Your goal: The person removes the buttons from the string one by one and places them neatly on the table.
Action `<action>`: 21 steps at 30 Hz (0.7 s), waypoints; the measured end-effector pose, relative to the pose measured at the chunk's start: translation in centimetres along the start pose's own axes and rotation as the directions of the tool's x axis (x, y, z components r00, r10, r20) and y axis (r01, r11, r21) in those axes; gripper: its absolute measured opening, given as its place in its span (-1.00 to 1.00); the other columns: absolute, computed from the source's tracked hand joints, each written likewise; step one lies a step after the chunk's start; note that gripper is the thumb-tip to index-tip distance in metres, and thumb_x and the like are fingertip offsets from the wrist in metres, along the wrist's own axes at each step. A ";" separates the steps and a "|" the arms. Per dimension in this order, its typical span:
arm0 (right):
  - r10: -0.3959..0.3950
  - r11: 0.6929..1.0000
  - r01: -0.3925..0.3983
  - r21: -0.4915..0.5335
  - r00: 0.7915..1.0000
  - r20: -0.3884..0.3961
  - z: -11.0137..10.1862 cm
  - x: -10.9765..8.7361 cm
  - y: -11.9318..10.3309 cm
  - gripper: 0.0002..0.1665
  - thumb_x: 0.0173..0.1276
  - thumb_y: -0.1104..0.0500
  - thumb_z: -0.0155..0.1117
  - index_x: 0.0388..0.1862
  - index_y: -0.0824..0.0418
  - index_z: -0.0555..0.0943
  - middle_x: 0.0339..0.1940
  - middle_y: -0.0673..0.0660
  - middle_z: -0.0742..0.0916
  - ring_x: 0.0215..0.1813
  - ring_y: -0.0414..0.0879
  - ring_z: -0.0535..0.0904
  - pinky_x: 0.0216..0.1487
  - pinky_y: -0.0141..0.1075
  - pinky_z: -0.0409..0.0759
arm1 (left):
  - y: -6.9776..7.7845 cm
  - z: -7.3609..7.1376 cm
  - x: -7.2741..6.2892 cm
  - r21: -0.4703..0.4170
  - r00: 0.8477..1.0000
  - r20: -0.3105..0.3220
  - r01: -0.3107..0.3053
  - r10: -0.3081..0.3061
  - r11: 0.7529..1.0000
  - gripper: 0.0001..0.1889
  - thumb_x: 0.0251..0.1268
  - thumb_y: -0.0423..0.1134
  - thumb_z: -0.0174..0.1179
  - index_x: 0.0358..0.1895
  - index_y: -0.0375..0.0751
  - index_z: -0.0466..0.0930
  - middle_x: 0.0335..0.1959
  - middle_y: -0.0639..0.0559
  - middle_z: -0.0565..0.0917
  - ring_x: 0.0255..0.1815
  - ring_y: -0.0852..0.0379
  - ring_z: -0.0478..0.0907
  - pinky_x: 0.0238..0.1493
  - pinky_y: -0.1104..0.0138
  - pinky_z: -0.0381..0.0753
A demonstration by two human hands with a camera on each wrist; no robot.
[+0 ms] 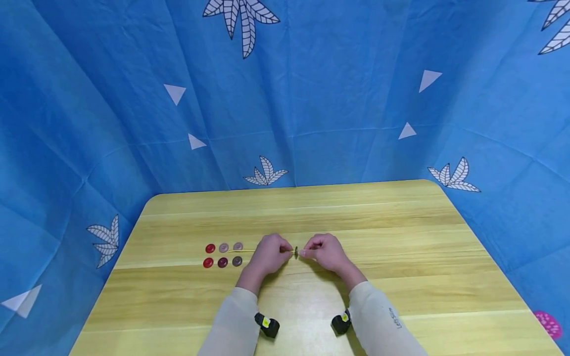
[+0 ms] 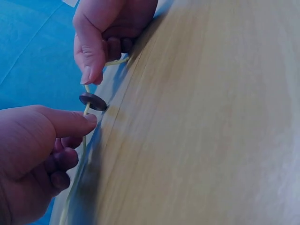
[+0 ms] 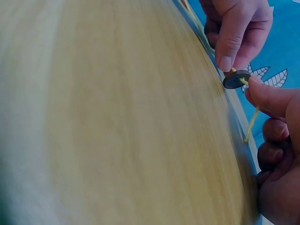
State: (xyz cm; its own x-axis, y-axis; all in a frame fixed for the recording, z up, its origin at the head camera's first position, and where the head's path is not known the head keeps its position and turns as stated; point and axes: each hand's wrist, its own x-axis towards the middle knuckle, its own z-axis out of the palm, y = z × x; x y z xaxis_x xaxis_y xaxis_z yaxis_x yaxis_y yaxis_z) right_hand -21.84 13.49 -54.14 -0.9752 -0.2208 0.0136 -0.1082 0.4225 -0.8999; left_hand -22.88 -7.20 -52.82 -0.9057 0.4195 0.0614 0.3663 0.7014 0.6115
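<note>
A dark round button point(image 1: 296, 252) hangs on a thin yellow cord point(image 1: 245, 250) between the two hands, just over the table. My left hand point(image 1: 269, 252) pinches the cord between thumb and forefinger, close against one face of the button. On the other side, my right hand point(image 1: 327, 252) pinches the cord's short end, which comes out through the button point(image 3: 236, 79). In the left wrist view the button point(image 2: 93, 101) stands tilted, with both sets of fingertips near it. The cord trails leftward from the left hand along the table.
Left of the hands, several buttons lie in two rows on the wooden table point(image 1: 356, 212): bright red point(image 1: 210, 248), pinkish point(image 1: 224, 247), dark red point(image 1: 222, 262) and brown point(image 1: 237, 261). The cord's far end lies by the pinkish ones. A blue patterned curtain point(image 1: 329, 99) surrounds the table's back and sides.
</note>
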 end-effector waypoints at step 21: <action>-0.002 1.000 0.002 0.017 1.000 0.005 0.1 0.1 0.2 -0.85 0.18 0.22 0.53 -0.55 0.10 0.75 -0.55 -0.01 0.68 -0.47 -0.10 0.47 -0.37 -0.23 0.41 | 0.6 -0.4 -0.4 -0.185 0.999 -0.042 -0.011 0.003 0.983 -0.84 0.10 -0.46 0.30 -0.23 -0.22 0.68 -0.48 0.15 0.59 -0.47 0.23 0.49 -0.38 0.33 0.55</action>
State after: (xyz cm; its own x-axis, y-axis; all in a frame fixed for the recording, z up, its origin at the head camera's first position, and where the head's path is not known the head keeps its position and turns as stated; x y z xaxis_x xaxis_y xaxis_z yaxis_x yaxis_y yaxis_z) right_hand -21.91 13.48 -54.33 -0.9740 -0.2263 0.0131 -0.1066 0.4067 -0.9073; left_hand -22.42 -7.15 -52.15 -0.9127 0.3971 0.0962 0.3302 0.5782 0.7461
